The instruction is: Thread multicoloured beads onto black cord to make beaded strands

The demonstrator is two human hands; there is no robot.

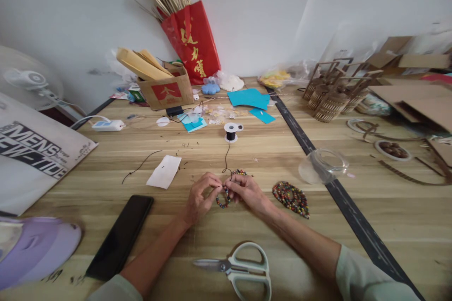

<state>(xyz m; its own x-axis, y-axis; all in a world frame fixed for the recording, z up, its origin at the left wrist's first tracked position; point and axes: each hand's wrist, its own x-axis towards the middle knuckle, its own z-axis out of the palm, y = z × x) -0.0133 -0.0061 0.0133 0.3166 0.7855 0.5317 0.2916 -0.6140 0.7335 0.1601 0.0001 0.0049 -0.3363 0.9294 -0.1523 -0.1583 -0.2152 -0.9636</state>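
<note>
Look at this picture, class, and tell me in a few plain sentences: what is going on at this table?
A person's left hand and right hand meet over a wooden table, both pinching a bead strand. Its black cord runs up to a spool. A bead pile lies right of the hands, scissors lie nearest the person, and a phone lies to the left.

The white bag (38,160) reads "MENS NEW-TIDE"; the red bag (193,42) bears gold Chinese characters.
</note>
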